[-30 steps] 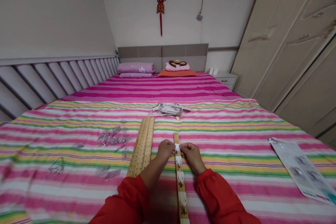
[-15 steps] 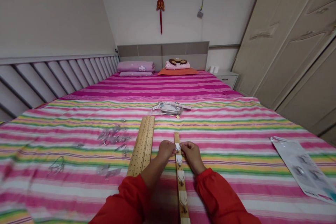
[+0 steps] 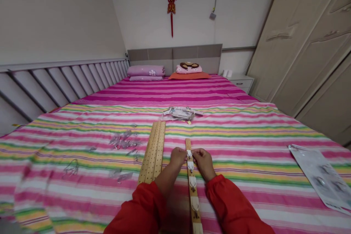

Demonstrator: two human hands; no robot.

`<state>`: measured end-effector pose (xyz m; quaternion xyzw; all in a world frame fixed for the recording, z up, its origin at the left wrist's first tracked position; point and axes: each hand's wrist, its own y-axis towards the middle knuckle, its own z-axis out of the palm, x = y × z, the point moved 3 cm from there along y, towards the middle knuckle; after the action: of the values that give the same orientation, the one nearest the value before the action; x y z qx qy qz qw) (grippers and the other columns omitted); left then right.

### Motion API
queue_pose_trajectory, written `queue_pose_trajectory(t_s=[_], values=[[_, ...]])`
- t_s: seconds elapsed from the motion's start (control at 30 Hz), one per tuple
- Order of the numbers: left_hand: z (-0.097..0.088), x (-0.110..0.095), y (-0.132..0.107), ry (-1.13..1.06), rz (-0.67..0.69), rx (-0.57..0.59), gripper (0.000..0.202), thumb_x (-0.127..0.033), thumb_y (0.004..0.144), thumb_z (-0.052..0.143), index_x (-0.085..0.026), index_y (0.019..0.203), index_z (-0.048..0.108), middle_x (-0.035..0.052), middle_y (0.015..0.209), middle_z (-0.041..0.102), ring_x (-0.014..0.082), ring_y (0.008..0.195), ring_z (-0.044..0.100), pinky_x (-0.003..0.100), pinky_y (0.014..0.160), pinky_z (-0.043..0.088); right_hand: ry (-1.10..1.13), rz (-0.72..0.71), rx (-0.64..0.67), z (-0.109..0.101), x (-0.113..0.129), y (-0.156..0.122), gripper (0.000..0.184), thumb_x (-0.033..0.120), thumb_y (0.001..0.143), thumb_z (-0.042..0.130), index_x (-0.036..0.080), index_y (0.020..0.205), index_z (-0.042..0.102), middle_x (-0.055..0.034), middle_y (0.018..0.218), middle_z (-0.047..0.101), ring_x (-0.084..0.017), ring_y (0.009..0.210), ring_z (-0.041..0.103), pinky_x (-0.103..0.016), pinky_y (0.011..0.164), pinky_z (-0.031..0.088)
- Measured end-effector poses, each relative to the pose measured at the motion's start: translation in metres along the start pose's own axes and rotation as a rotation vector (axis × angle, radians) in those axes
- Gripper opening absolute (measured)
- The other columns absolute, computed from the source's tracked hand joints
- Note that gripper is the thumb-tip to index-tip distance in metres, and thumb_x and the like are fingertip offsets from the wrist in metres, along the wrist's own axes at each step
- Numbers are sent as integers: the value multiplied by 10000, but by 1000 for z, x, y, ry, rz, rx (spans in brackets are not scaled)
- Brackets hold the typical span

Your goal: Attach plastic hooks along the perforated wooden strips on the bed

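Observation:
A narrow wooden strip with holes (image 3: 188, 143) lies lengthwise on the striped sheet in front of me. Several white hooks (image 3: 192, 182) sit in a row along it. At the far end of the row, my left hand (image 3: 178, 156) and my right hand (image 3: 202, 160) pinch the topmost white hook (image 3: 189, 154) from either side, and it rests against the strip. Both hands have their fingers closed on its edges. Further left lie several more perforated wooden strips (image 3: 153, 150), side by side, partly behind my left forearm.
Small clear plastic pieces (image 3: 126, 140) are scattered on the left of the sheet. A plastic-wrapped bundle (image 3: 179, 113) lies beyond the strips. Far right is a flat clear package (image 3: 320, 175). Pillows (image 3: 146, 71) rest by the headboard (image 3: 153, 54); a railing (image 3: 55, 80) borders the left.
The whole view has shifted slightly, so everything appears a little further right. Both hands stay at the same hook on the strip.

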<state>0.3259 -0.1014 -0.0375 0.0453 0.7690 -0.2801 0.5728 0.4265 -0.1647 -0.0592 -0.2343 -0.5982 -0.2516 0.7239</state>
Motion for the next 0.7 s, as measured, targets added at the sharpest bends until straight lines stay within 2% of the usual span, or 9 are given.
queue_pose_trajectory(t_s=[0.07, 0.13, 0.23, 0.3, 0.37, 0.43, 0.53, 0.6, 0.7], values=[[-3, -2, -8, -18, 33, -19, 158, -278, 804, 600, -122, 797, 626, 27, 738, 647, 137, 684, 612, 266, 629, 492, 18, 10, 12, -2, 2, -3, 333, 460, 520, 761, 168, 589, 617, 37, 416, 562, -102, 361, 459, -225, 372, 343], [-11, -7, -20, -39, 86, -48, 147, -254, 731, 633, -140, 644, 604, 10, 584, 615, 145, 624, 607, 234, 574, 454, 39, 22, 27, -5, 5, -5, 348, 478, 530, 759, 163, 589, 622, 30, 422, 572, -103, 370, 474, -228, 388, 366], [-34, -12, -50, -64, 193, -104, 114, -262, 653, 657, -155, 664, 619, 12, 630, 647, 163, 687, 621, 234, 607, 454, 78, 47, 38, -11, 7, -8, 353, 474, 529, 767, 152, 590, 637, 14, 434, 593, -108, 401, 515, -233, 432, 415], [-60, -8, -76, -74, 296, -151, 162, -290, 638, 656, -163, 737, 646, 25, 735, 678, 168, 745, 626, 249, 665, 471, 112, 70, 36, -16, 7, -12, 344, 449, 511, 784, 147, 608, 651, 6, 468, 615, -110, 420, 535, -235, 450, 436], [-93, 6, -103, -68, 448, -269, 215, -354, 656, 636, -168, 760, 657, 35, 744, 681, 179, 728, 626, 277, 677, 486, 149, 97, 36, -20, 6, -18, 334, 428, 496, 795, 147, 617, 659, 5, 498, 625, -108, 426, 542, -236, 452, 445], [-131, 33, -125, -61, 449, -404, 259, -412, 665, 628, -176, 769, 655, 35, 746, 684, 189, 721, 627, 281, 650, 493, 183, 127, 42, -24, 6, -27, 328, 407, 480, 806, 144, 617, 666, 4, 499, 622, -110, 430, 549, -236, 449, 448], [-185, 77, -145, -48, 407, -602, 342, -480, 610, 651, -170, 755, 653, 24, 674, 665, 183, 634, 603, 281, 592, 484, 223, 165, 46, -29, 9, -44, 315, 362, 463, 824, 133, 626, 681, -9, 510, 633, -105, 446, 550, -219, 439, 440], [-211, 96, -151, -20, 389, -688, 375, -492, 609, 644, -165, 793, 653, 31, 700, 667, 190, 644, 603, 291, 597, 486, 249, 179, 36, -33, 12, -56, 298, 339, 468, 827, 132, 628, 684, -11, 533, 643, -91, 453, 538, -201, 432, 427], [-229, 100, -150, 111, 463, -772, 352, -457, 645, 622, -169, 846, 650, 56, 809, 654, 212, 738, 606, 318, 654, 497, 281, 188, 20, -36, 18, -74, 293, 332, 476, 827, 138, 648, 689, -2, 552, 640, -80, 447, 515, -195, 415, 412]])
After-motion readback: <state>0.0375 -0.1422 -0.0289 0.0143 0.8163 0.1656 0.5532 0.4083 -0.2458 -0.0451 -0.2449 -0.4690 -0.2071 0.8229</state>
